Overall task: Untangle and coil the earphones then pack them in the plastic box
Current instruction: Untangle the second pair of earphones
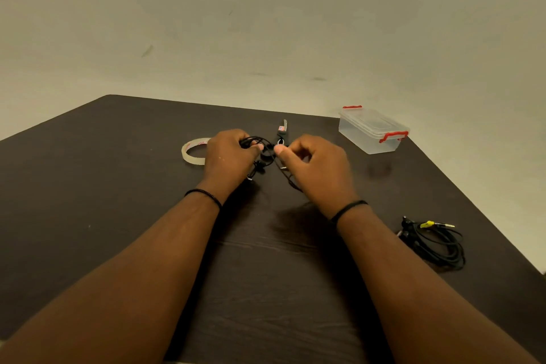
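A tangle of black earphones (pixel 267 156) hangs between my two hands above the middle of the dark table (pixel 118 216). My left hand (pixel 229 156) grips a bunch of the cable, fingers curled round it. My right hand (pixel 317 167) pinches the cable between thumb and fingers; a strand runs down under it. A second set of black earphones (pixel 437 242), loosely coiled with a yellow tag near its plug, lies at the right of the table. The clear plastic box (pixel 373 130) with red clips stands at the back right, its lid on.
A roll of clear tape (pixel 193 151) lies just left of my left hand. A small cutter or knife (pixel 282 130) lies behind my hands. A pale wall rises behind the table's far edge.
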